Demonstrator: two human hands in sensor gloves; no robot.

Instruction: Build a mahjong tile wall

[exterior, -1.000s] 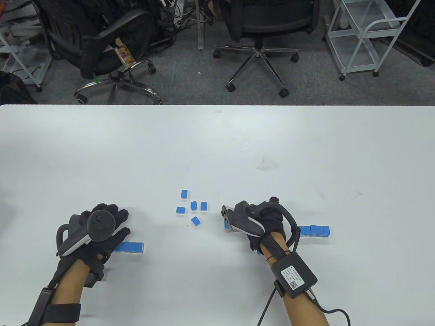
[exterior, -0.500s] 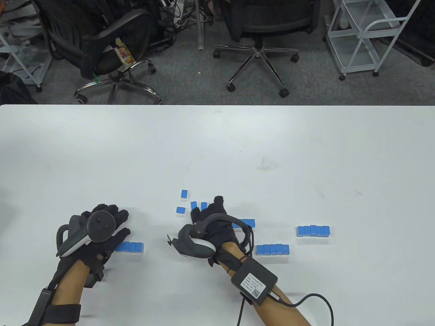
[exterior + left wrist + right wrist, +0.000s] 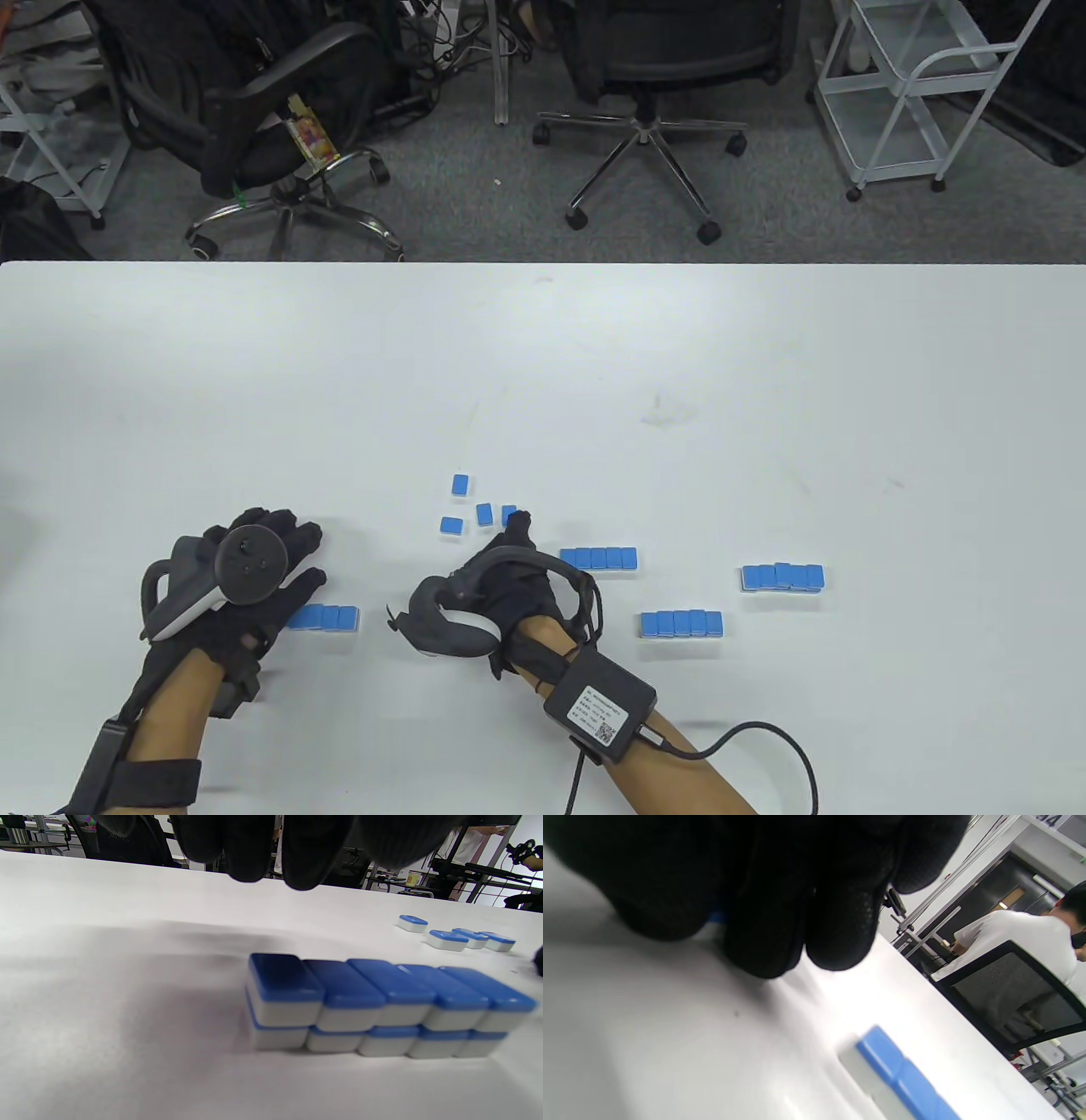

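Blue-backed mahjong tiles lie on the white table [image 3: 543, 356]. My left hand [image 3: 254, 552] is open beside the left end of a two-layer wall segment [image 3: 327, 617]. In the left wrist view its fingers [image 3: 271, 853] hang above that segment [image 3: 382, 1001] without touching it. My right hand [image 3: 509, 577] is at the loose tiles, one fingertip [image 3: 518, 519] on a loose tile [image 3: 506, 512]. In the right wrist view its bunched fingers [image 3: 763, 899] hide all but a sliver of blue tile [image 3: 715, 917]. Whether they grip it I cannot tell.
Three more loose tiles [image 3: 460, 485], [image 3: 451, 525], [image 3: 484, 514] lie above the right hand. Three wall segments [image 3: 599, 558], [image 3: 681, 623], [image 3: 782, 577] stand to its right; one shows in the right wrist view [image 3: 899, 1069]. Office chairs and a cart stand beyond the far edge.
My right hand has swung left from the right-hand segments to the loose tiles and now covers the nearest loose tile. The left hand has not moved.
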